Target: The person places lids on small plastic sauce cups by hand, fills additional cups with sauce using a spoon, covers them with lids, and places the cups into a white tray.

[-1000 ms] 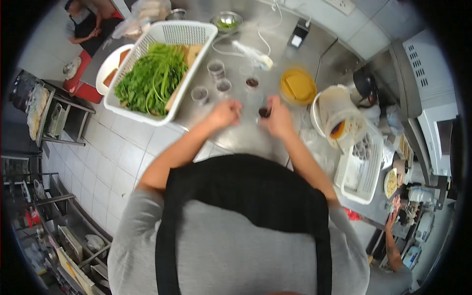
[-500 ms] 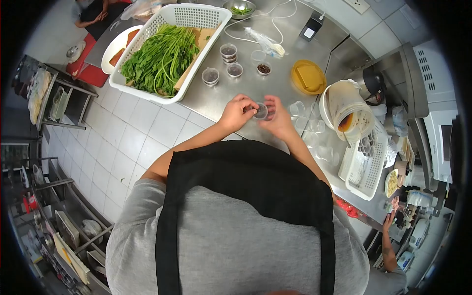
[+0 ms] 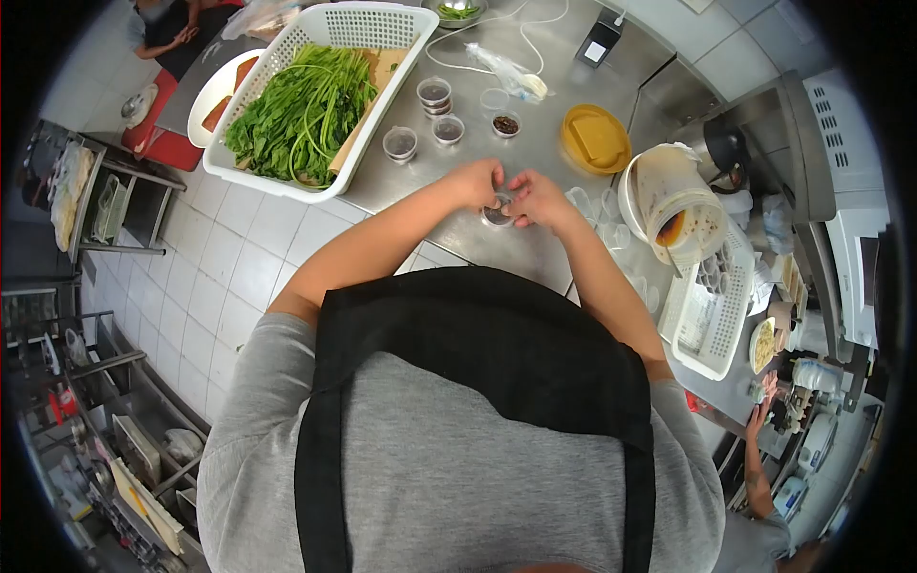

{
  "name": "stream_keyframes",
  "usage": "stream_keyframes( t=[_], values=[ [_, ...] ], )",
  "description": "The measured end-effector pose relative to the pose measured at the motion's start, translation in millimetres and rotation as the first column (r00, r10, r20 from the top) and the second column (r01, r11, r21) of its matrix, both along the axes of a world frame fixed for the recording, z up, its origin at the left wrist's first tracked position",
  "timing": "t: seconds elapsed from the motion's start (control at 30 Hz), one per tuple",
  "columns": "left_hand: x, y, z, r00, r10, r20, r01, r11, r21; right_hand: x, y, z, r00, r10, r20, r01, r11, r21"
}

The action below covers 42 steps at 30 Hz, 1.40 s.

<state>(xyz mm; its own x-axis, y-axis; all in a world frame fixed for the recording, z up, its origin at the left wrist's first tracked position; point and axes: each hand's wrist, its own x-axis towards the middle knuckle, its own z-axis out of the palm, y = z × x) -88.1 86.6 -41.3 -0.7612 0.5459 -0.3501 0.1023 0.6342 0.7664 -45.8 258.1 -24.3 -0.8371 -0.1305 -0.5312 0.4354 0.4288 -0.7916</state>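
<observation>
Small round clear plastic cup [image 3: 496, 217] over grey steel counter [image 3: 540, 138], partly finger-hidden, contents indistinct, left hand [image 3: 480, 181] and right hand [image 3: 537, 199] curled at its rim, exact grip unclear, white perforated basket [image 3: 390, 122] holding leafy greens [image 3: 304, 116], silver bowl [image 3: 466, 23] cut off above.

Bare steel counter [image 3: 542, 153] offers a passage forward between a yellow dish [image 3: 571, 153] and a cluster of small cups [image 3: 447, 130]; a white basket [image 3: 363, 29] of greens [image 3: 301, 115] walls off the left, while clear cups [image 3: 611, 234] and a large container [image 3: 659, 177] crowd the space beyond the right hand [image 3: 537, 200].
</observation>
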Motion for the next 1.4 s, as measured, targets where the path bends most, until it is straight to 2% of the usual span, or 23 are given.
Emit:
stream_keyframes(
  t=[0.03,0.13,0.23,0.33,0.43,0.47,0.53,0.63,0.67,0.77,0.8,0.9,0.97,1.0,1.03,1.1,1.13,1.23,1.33,1.4],
  values=[
    [-4,3,8,0.999,-0.039,0.032,0.041,0.997,-0.063,-4,-2,3,0.999,0.040,0.024,-0.041,0.998,0.038],
    [-5,7,17,0.990,-0.122,-0.069,0.111,0.983,-0.149,-9,-7,9,0.996,0.087,0.021,-0.089,0.990,0.114],
    [-1,5,19,0.982,-0.124,-0.141,0.104,0.985,-0.140,-13,-8,23,0.978,0.207,0.022,-0.205,0.943,0.261],
    [3,-2,15,0.947,-0.086,-0.309,0.044,0.989,-0.140,-32,8,15,0.871,0.438,-0.224,-0.296,0.830,0.473],
    [2,-15,14,0.969,0.002,-0.249,0.003,1.000,0.020,-65,3,34,0.934,0.194,-0.300,-0.019,0.866,0.499],
    [-5,-13,8,0.981,0.150,-0.121,-0.128,0.977,0.173,-77,-2,28,0.893,0.198,-0.403,0.061,0.836,0.546],
    [-16,-4,-5,0.907,0.370,0.198,-0.420,0.812,0.405,-92,-11,6,0.781,0.228,-0.582,0.230,0.761,0.607],
    [-30,8,3,0.682,0.368,0.632,-0.698,0.587,0.411,-95,-12,-8,0.791,0.152,-0.593,0.242,0.812,0.531],
    [-32,12,8,0.652,0.361,0.667,-0.719,0.573,0.393,-92,-7,-10,0.805,0.166,-0.569,0.193,0.834,0.517],
    [-41,26,-2,0.522,0.382,0.763,-0.839,0.392,0.378,-63,13,-5,0.839,0.203,-0.505,0.069,0.880,0.469],
    [-42,30,1,0.509,0.399,0.763,-0.850,0.372,0.373,-55,18,1,0.843,0.214,-0.493,0.039,0.890,0.454],
    [-37,39,7,0.609,0.460,0.647,-0.793,0.369,0.484,-42,23,6,0.857,0.222,-0.464,0.011,0.894,0.449],
    [-32,32,-4,0.858,0.384,0.340,-0.512,0.590,0.625,-41,24,5,0.866,0.206,-0.455,0.020,0.896,0.444],
    [-28,29,-4,0.935,0.312,0.166,-0.342,0.684,0.644,-41,24,4,0.870,0.192,-0.454,0.028,0.900,0.435],
    [-25,28,-4,0.946,0.322,-0.031,-0.237,0.756,0.610,-41,23,3,0.873,0.178,-0.455,0.036,0.905,0.424],
    [-15,31,-4,0.869,0.272,-0.413,-0.053,0.881,0.469,-40,21,7,0.885,0.175,-0.431,0.025,0.907,0.420],
    [-12,32,-6,0.821,0.278,-0.498,-0.034,0.896,0.444,-40,22,9,0.891,0.173,-0.420,0.021,0.907,0.420],
    [-4,30,-8,0.728,0.241,-0.642,-0.010,0.940,0.341,-41,37,-1,0.922,0.133,-0.363,-0.029,0.960,0.278],
    [0,27,-13,0.767,0.239,-0.595,-0.022,0.937,0.348,-42,48,2,0.983,-0.089,-0.160,0.073,0.992,-0.104],
    [-3,26,-14,0.760,0.254,-0.598,-0.025,0.931,0.363,-46,45,9,0.984,-0.146,-0.106,0.130,0.980,-0.150]
  ],
)
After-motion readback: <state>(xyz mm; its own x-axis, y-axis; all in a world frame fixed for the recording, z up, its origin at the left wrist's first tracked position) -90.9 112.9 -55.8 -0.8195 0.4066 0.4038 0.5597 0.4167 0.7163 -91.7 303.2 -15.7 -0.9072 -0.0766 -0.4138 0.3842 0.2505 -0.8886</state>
